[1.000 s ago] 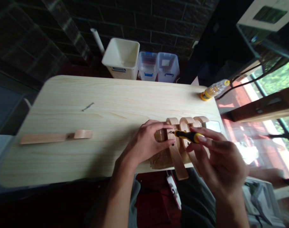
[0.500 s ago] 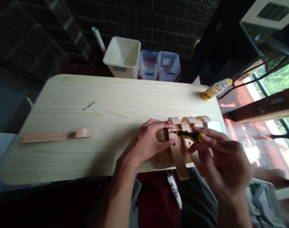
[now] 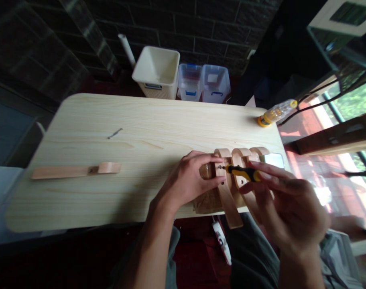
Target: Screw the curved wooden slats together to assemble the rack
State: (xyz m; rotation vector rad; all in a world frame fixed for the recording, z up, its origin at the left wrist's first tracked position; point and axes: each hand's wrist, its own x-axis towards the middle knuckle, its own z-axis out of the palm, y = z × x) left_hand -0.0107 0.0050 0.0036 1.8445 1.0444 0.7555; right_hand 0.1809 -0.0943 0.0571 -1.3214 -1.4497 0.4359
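Observation:
My left hand has its thumb and index finger braced on a bent wooden hook, one on either side of a screw in its upper part. A second hole or screw head shows lower down. My right hand grips a yellow-and-black screwdriver, whose tip points left at the upper screw. Whether tip and screw touch is hard to tell. More bent wooden hooks lie to the right, partly hidden by my right hand. Under them is a brown, shiny-wrapped block at the table's front edge.
Another wooden hook lies on the table at the left. A small dark metal piece lies behind it. A clear bit case with yellow ends stands back right. Bins stand beyond the far edge.
The view has shifted slightly, so everything sits a little further right. Both hands keep their places on the hook and screwdriver; my right hand appears slightly turned.

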